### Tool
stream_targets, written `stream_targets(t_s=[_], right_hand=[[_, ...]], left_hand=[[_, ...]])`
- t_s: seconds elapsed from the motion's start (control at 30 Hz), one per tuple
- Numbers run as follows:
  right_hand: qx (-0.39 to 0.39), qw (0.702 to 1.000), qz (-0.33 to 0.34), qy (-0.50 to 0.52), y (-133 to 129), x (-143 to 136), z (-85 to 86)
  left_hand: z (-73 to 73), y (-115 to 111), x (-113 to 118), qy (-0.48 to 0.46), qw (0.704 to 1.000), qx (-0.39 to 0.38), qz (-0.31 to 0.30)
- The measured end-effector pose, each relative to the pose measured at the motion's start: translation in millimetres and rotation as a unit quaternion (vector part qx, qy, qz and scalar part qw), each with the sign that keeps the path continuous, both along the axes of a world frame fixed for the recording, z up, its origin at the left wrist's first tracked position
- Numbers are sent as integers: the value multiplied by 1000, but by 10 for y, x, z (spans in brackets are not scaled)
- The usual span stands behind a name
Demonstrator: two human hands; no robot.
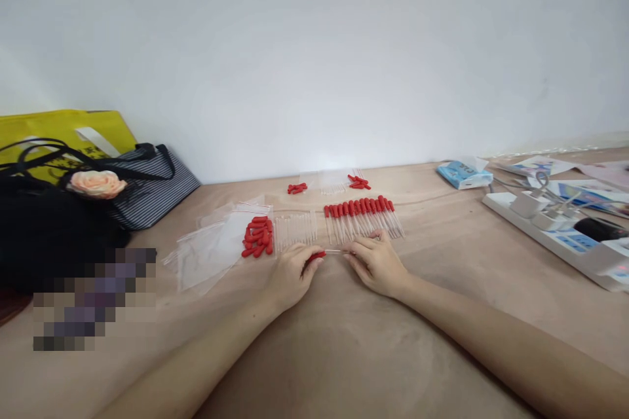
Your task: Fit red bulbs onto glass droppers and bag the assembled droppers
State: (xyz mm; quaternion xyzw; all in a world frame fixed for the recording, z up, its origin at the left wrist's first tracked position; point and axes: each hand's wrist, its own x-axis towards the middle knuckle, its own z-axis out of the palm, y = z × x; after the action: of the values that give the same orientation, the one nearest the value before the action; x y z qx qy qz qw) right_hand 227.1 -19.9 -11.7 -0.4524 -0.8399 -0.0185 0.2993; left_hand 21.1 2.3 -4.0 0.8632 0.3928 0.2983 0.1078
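Between the fingers of my left hand [295, 273] is a red rubber bulb [318, 255], mostly covered by them. My right hand [374, 263] pinches a thin clear dropper tube [334, 251], whose left end meets the bulb; how far it sits inside is hidden. Just beyond my hands lies a row of droppers [361, 217], red bulbs pointing away from me. To their left are bare clear tubes [295, 228] side by side, then a pile of loose red bulbs [257, 236].
Clear zip bags [209, 245] overlap at the left. More red bulbs [360, 182] and tubes [333, 188] lie near the wall. A tissue pack [464, 174] and a power strip [550, 232] with plugs are at right. Bags [152, 186] and dark cloth [49, 236] fill the left.
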Motion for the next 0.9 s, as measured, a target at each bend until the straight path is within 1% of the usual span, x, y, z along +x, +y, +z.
stream_targets(t_s=[0.17,0.3,0.43,0.57,0.73,0.83,0.9], right_hand=[[-18,1000,25,7,-26,-25,-6],[-29,998,55,27,-51,-53,-35],[-21,997,74,24,-60,-58,-43],[-2,995,97,-6,-42,-18,-10],[45,992,108,-54,-9,32,25],[64,989,114,-75,2,36,22],[59,989,118,-63,3,27,10]], left_hand=[[-19,21,0,-20,1000,-11,-11],[11,-2,0,-25,1000,-4,-1],[42,-39,-10,-35,999,13,-18],[53,-62,-30,12,998,39,-40],[72,-83,-34,81,991,73,-77],[74,-89,-26,100,988,86,-82],[66,-89,-22,98,987,94,-89]])
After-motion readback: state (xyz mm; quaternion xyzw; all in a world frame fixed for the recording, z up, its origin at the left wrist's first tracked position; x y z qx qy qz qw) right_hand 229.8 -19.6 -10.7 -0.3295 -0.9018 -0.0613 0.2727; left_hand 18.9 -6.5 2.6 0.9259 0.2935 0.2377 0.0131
